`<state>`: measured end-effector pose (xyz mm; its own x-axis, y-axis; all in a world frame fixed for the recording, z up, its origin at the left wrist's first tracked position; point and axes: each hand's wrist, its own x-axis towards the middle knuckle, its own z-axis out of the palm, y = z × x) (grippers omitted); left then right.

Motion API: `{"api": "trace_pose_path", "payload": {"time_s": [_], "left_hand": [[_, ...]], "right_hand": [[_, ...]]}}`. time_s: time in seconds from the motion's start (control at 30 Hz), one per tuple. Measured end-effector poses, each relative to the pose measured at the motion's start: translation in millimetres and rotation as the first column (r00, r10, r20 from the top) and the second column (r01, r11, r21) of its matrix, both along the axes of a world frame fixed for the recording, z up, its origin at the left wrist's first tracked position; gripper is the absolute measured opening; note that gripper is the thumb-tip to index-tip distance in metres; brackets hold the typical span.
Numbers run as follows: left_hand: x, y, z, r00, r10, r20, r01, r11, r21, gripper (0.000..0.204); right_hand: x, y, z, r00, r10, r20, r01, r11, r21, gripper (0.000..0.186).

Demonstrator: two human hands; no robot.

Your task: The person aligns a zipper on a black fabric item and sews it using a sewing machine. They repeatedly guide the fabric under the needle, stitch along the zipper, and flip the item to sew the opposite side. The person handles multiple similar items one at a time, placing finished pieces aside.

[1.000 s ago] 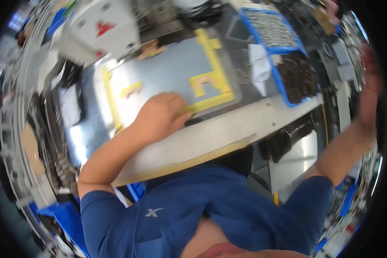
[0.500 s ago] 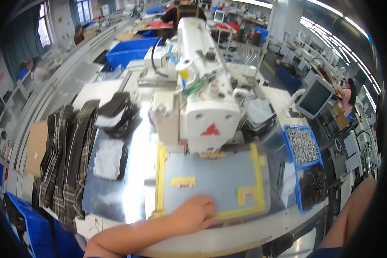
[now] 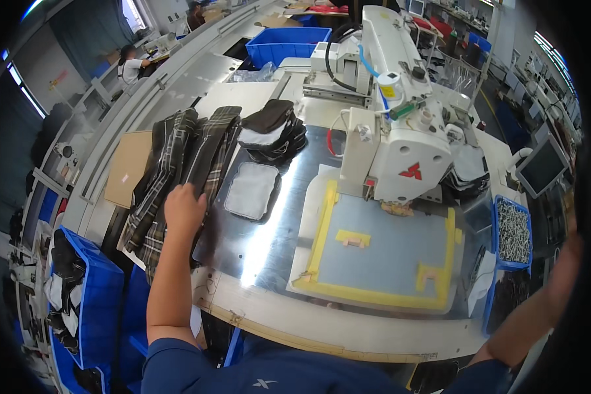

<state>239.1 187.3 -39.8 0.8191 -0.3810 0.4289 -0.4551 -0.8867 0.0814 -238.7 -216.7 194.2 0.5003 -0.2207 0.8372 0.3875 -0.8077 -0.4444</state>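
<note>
My left hand [image 3: 185, 209] lies over the stack of dark plaid garment pieces [image 3: 197, 157] on the left of the table. Its thumb stands apart from the bent fingers, whose tips rest on the cloth. At the far right edge my right hand [image 3: 563, 266] is smeared and dim, raised beside the blue trays, its fingers unreadable. In front of me, under the head of a white sewing machine [image 3: 407, 154], lies a clear template [image 3: 381, 246] edged with yellow tape. A white-faced fabric patch [image 3: 253, 190] lies between the plaid stack and the template.
Behind the patch sits a pile of dark and white pieces [image 3: 272, 131]. A blue tray [image 3: 513, 230] of small metal parts stands at right, near a monitor [image 3: 543, 159]. Blue bins [image 3: 102, 289] with cloth stand at lower left; another blue bin [image 3: 289, 43] is behind.
My left hand has moved from the template's front edge leftward onto the plaid pieces. My right arm has shifted, and its hand now shows. The view has turned left.
</note>
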Motion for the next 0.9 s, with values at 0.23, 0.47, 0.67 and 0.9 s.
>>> {"api": "trace_pose_path", "payload": {"time_s": [0.23, 0.47, 0.67, 0.9], "left_hand": [[37.3, 36.3, -36.6, 0.99, -0.015, -0.137, 0.037, 0.986, 0.163, 0.013], [19.3, 11.4, 79.9, 0.685, -0.485, -0.543, -0.008, 0.741, -0.672, 0.046], [-114.0, -83.8, 165.6, 0.279, -0.849, -0.449, 0.163, 0.502, -0.849, 0.03], [-182.4, -178.6, 161.9, 0.339, -0.937, -0.081, 0.803, 0.333, -0.494, 0.016]], "right_hand": [[-11.7, -22.8, -167.0, 0.959, 0.104, -0.263, 0.092, 0.765, 0.637, 0.056], [3.1, 5.4, -177.5, 0.802, 0.294, -0.52, 0.17, 0.722, 0.67, 0.014], [58.3, 39.2, -176.4, 0.503, 0.362, -0.785, 0.074, 0.887, 0.456, 0.03], [104.7, 106.9, -190.6, 0.766, 0.396, -0.507, -0.155, 0.878, 0.453, 0.066]]}}
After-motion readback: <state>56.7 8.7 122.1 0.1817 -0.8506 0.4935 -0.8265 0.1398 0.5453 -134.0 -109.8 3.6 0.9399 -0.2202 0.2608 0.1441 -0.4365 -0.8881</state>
